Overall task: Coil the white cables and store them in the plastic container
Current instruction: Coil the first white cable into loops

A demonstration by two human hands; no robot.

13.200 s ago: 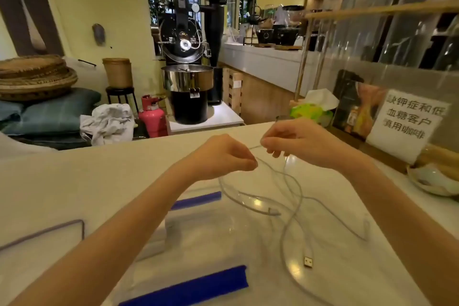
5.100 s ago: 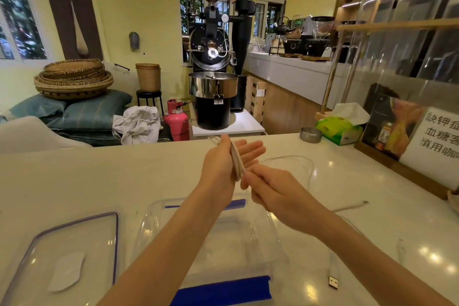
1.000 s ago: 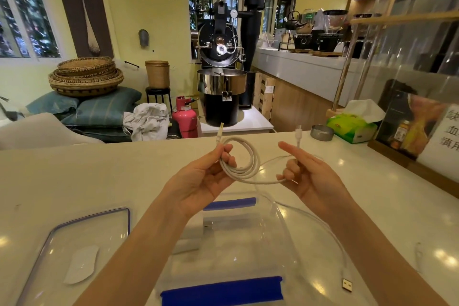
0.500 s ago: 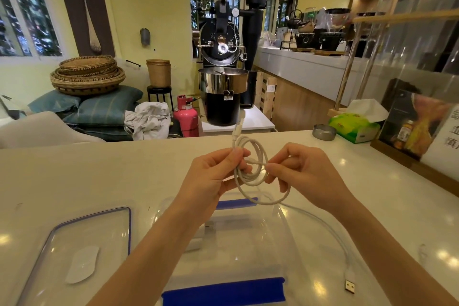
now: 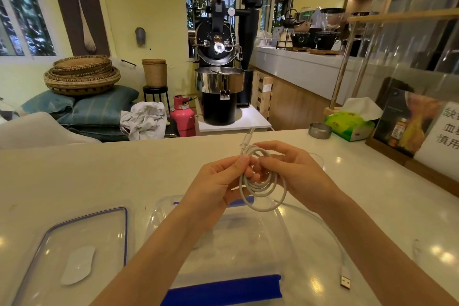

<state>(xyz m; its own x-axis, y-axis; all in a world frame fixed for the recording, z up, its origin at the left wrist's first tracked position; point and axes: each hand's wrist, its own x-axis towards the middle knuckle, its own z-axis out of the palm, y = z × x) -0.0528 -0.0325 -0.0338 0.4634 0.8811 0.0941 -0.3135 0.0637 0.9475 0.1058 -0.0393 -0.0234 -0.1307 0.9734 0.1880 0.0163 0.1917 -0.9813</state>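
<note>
A white cable (image 5: pixel 260 187) is wound into several loops in the air above the counter. My left hand (image 5: pixel 218 181) pinches the loops at their left side, with one plug end sticking up past my fingers. My right hand (image 5: pixel 295 169) grips the same coil from the right. The cable's free tail runs down to the right and ends in a USB plug (image 5: pixel 345 281) lying on the counter. Below my hands stands the clear plastic container (image 5: pixel 223 243) with blue clips, open.
The container's clear lid (image 5: pixel 74 251) lies flat to the left. A small metal dish (image 5: pixel 320 130) and a green tissue box (image 5: pixel 352 124) sit at the far right of the white counter. A framed sign (image 5: pixel 422 124) leans along the right edge.
Over the last second my right hand came in from holding the cable end apart and closed onto the coil. The coil gained loops and the loose tail got shorter.
</note>
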